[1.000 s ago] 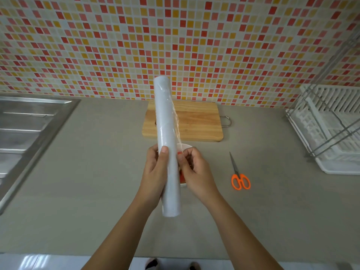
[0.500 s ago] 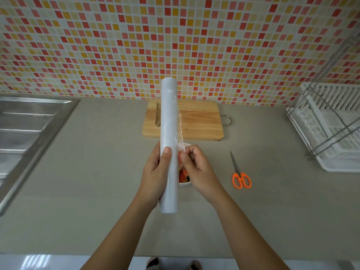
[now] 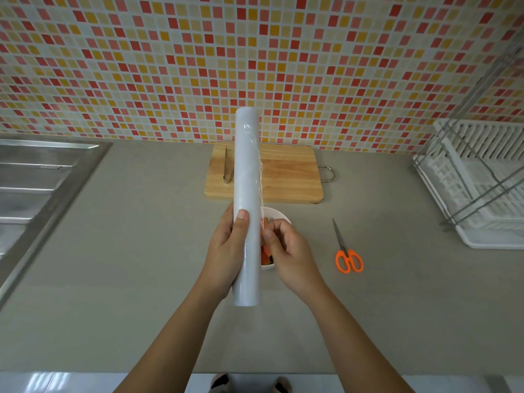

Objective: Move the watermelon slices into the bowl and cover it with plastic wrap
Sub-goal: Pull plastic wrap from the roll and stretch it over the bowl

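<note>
Left hand [image 3: 226,251]: gripping the plastic wrap roll [image 3: 246,194] upright.
Right hand [image 3: 286,251]: pinching the film's loose edge.
Bowl [image 3: 276,217]: sitting mid-surface, holding watermelon slices [image 3: 266,255].

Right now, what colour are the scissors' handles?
Bright orange; the scissors lie on the counter, clearest in the head view.

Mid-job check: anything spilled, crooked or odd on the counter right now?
Nothing spilled or damaged. The watermelon slices sit inside the bowl. Only the loose film edge along the plastic wrap roll looks wrinkled where the right hand pinches it.
</note>
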Available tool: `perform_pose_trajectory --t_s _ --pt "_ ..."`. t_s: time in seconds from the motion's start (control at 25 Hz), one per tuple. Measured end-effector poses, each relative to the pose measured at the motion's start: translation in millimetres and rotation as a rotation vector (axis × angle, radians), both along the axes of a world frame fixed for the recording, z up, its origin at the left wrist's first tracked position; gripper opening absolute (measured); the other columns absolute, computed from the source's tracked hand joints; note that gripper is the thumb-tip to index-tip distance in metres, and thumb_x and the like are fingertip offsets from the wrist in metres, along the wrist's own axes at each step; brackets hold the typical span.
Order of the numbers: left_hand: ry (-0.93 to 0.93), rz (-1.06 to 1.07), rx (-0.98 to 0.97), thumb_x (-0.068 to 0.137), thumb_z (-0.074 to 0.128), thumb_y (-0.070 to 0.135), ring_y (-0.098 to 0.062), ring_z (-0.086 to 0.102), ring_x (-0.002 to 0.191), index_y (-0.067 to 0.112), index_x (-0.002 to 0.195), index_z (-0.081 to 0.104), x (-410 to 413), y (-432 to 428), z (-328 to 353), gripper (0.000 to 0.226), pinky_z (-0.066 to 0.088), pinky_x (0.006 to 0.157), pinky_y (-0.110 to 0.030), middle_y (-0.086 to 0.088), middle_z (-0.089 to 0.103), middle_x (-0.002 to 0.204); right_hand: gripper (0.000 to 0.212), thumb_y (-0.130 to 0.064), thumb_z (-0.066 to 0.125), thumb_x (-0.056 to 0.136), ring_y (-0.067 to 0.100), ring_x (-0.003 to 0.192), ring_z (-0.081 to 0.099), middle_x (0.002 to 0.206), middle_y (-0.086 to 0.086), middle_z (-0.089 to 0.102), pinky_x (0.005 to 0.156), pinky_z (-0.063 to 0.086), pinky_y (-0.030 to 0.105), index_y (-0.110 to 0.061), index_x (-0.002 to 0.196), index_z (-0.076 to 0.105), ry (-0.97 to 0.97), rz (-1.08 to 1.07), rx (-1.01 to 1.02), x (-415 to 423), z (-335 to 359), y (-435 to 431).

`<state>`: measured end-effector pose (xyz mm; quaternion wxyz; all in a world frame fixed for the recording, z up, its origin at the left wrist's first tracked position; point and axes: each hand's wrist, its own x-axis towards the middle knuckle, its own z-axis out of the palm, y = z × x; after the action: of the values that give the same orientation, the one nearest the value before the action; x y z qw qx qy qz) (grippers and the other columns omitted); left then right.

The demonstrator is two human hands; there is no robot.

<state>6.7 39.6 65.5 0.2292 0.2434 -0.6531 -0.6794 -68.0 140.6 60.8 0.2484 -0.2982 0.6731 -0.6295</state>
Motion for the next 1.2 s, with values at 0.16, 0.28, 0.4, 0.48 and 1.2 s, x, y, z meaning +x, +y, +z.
perform_pose_trajectory --t_s 0.16,0.28,0.4,0.48,1.2 --pt "-0.023 0.065 -0.113 0.093 0.038 0.046 -0.014 0.065 0.090 0.048 0.109 0.055 -1 -2 -2 0.023 0.056 0.079 -0.045 0.010 0.065 0.096 0.021 -0.015 0.045 0.096 -0.001 0.060 0.055 0.068 -0.014 0.058 0.058 0.045 0.014 -0.024 0.078 0.050 -0.017 -0.068 -0.004 6 -3 -3" --pt "-0.030 0.071 -0.119 0.094 0.038 0.045 -0.016 0.065 0.093 0.044 0.113 0.054 -1 -3 -3 0.025 0.054 0.083 -0.051 0.008 0.065 0.098 0.013 -0.012 0.047 0.096 -0.001 0.062 0.059 0.075 -0.007 0.060 0.058 0.047 0.014 -0.022 0.088 0.051 -0.114 -0.084 -0.055 6 -4 -5" --pt "-0.027 0.058 -0.109 0.094 0.039 0.046 -0.017 0.065 0.096 0.040 0.119 0.053 -2 -6 -1 0.030 0.054 0.084 -0.051 0.007 0.065 0.101 0.011 -0.022 0.051 0.094 0.002 0.068 0.064 0.083 -0.002 0.065 0.059 0.049 0.014 -0.016 0.101 0.058 -0.309 -0.008 -0.054 3 -4 -5" --pt "-0.026 0.032 -0.108 0.094 0.039 0.046 -0.016 0.065 0.097 0.041 0.118 0.053 -2 -7 0 0.029 0.054 0.085 -0.050 0.008 0.066 0.102 0.017 -0.022 0.056 0.092 0.003 0.074 0.066 0.090 0.002 0.068 0.061 0.049 0.013 -0.010 0.103 0.061 -0.346 0.050 0.002 -4 -3 -4" --pt "-0.046 0.006 -0.060 0.094 0.039 0.048 -0.017 0.064 0.096 0.031 0.124 0.052 -1 -14 -13 0.036 0.054 0.086 -0.044 0.003 0.064 0.103 0.021 -0.033 0.053 0.093 0.011 0.080 0.061 0.083 0.003 0.064 0.084 0.051 0.034 -0.013 0.086 0.057 -0.155 0.116 0.175 -1 -11 -1"
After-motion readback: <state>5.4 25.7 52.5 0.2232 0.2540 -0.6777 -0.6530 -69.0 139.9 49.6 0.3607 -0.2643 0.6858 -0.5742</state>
